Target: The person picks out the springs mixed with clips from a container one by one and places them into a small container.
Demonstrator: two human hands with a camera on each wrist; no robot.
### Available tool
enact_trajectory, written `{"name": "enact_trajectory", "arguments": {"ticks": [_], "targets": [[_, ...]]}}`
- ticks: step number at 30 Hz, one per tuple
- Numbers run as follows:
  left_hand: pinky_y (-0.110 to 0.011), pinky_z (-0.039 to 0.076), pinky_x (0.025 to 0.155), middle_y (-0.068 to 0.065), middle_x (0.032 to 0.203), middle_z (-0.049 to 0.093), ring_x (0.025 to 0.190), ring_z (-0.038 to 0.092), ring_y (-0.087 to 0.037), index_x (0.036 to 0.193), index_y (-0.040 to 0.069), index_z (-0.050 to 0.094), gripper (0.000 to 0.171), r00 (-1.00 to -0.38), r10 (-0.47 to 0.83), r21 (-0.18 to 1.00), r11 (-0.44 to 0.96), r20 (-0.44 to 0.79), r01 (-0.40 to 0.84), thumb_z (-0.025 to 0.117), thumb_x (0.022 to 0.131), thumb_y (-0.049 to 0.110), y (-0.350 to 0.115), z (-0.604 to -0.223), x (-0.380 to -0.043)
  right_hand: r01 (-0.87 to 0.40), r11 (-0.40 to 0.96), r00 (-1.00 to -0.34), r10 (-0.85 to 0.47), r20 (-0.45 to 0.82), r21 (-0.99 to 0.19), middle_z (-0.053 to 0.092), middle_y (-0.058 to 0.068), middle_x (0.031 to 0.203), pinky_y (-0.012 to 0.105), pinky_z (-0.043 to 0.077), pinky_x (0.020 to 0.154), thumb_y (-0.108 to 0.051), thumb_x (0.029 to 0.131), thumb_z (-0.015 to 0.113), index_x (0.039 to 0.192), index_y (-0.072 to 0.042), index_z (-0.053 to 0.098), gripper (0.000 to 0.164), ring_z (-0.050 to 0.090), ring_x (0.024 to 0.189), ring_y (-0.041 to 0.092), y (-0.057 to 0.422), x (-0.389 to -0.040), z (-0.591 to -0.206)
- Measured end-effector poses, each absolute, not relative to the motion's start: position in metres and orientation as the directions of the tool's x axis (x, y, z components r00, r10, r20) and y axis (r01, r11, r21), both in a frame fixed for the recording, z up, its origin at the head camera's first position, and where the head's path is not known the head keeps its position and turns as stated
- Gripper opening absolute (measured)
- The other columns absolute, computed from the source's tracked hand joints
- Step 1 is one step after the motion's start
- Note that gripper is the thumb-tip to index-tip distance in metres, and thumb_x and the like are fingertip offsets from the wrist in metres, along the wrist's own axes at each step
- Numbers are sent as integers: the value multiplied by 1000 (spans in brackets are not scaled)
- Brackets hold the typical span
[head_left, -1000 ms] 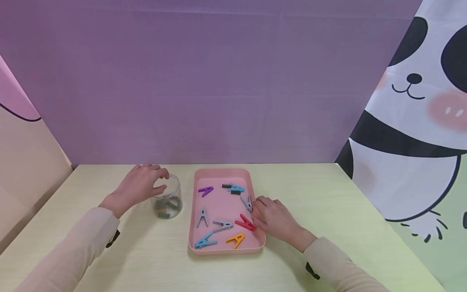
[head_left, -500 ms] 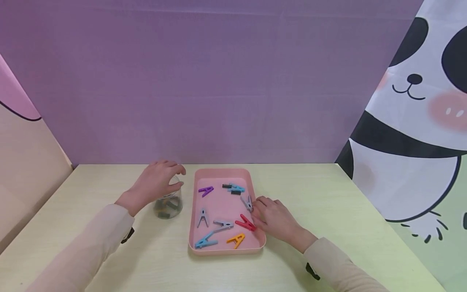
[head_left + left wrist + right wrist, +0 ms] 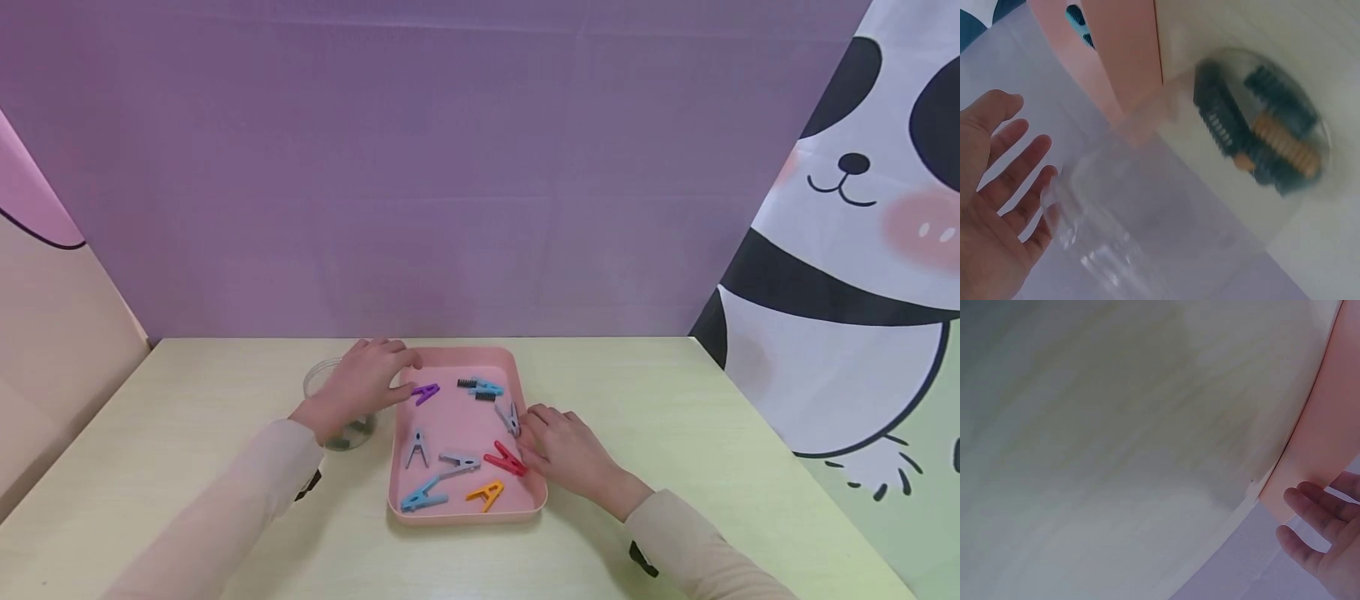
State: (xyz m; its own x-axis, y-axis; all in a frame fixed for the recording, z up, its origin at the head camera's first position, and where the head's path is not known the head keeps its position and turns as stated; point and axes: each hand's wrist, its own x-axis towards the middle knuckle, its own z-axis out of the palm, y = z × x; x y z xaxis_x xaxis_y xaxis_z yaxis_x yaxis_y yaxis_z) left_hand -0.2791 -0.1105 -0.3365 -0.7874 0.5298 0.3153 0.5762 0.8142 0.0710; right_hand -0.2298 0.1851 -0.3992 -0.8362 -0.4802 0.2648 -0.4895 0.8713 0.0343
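Observation:
My left hand (image 3: pixel 363 383) reaches over the left rim of a pink tray (image 3: pixel 457 518), thumb and fingers spread, near a purple clothespin (image 3: pixel 426 393). In the left wrist view that hand holds nothing. Partly behind it stands a clear jar (image 3: pixel 322 377); dark and orange ridged pieces (image 3: pixel 1285 144) lie at its bottom. My right hand (image 3: pixel 570 450) rests at the tray's right side, its fingers loosely bent against the wall. Close to it inside the tray are a grey clothespin (image 3: pixel 508 418) and a red clothespin (image 3: pixel 506 458).
Also in the tray are a light blue clothespin with black ridged pieces (image 3: pixel 484 387), two grey clothespins (image 3: pixel 459 463), another light blue clothespin (image 3: pixel 423 497) and a yellow clothespin (image 3: pixel 486 494). A purple backdrop (image 3: pixel 450 167) rises behind the pale table (image 3: pixel 637 392).
My left hand has moved right, from above the jar to over the tray's left rim. The right hand and the clothespins stay where they were.

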Motion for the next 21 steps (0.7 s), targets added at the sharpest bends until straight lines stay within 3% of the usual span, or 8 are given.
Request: {"name": "enact_trajectory", "arguments": {"ticks": [10, 21], "targets": [[-38, 41, 89, 4, 116, 62, 100, 51, -19, 106, 23, 62, 26, -848, 484, 153, 841, 217, 519, 65, 83, 36, -83, -353, -291, -483, 875, -843, -472, 257, 24, 59, 6, 112, 40, 48, 84, -32, 81, 66, 112, -9, 59, 39, 55, 103, 20, 185, -230, -400], [-44, 37, 97, 2, 120, 59, 113, 48, -22, 107, 20, 62, 28, -882, 433, 207, 860, 187, 466, 67, 82, 31, -64, -376, -312, -493, 869, -833, -483, 270, 36, 59, 7, 111, 40, 49, 84, -30, 80, 67, 112, -8, 60, 39, 55, 102, 21, 184, -228, -398]]}}
